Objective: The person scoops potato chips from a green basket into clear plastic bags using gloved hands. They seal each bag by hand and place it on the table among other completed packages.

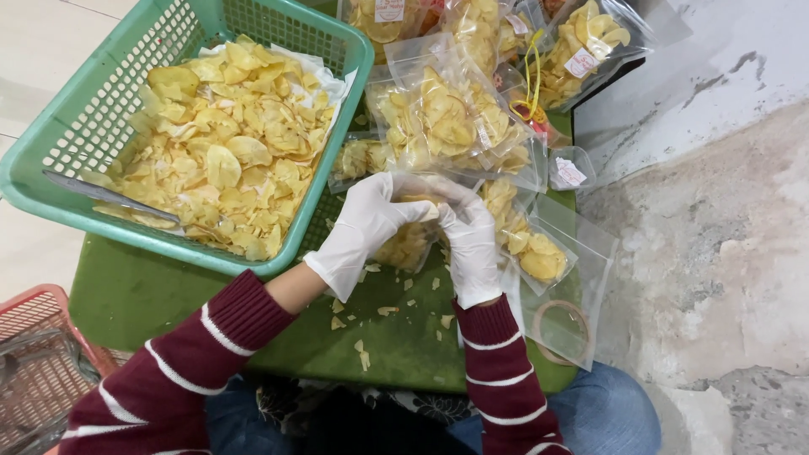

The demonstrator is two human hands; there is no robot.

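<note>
Both my hands wear white gloves and meet over the green table [126,291]. My left hand [362,227] and my right hand [470,240] together grip a clear plastic bag of yellow chips [410,244] at its top edge. The bag hangs between the two hands, partly hidden by the fingers. A green plastic basket [76,126] heaped with loose yellow chips [227,143] stands to the left of my hands. A metal utensil [101,195] lies in the basket's near left side.
Several filled clear bags of chips [442,114] are piled at the back and right. An open bag of chips [539,253] and a roll of clear tape [560,330] lie at the right. Chip crumbs [375,324] dot the table. A red basket [42,362] stands lower left.
</note>
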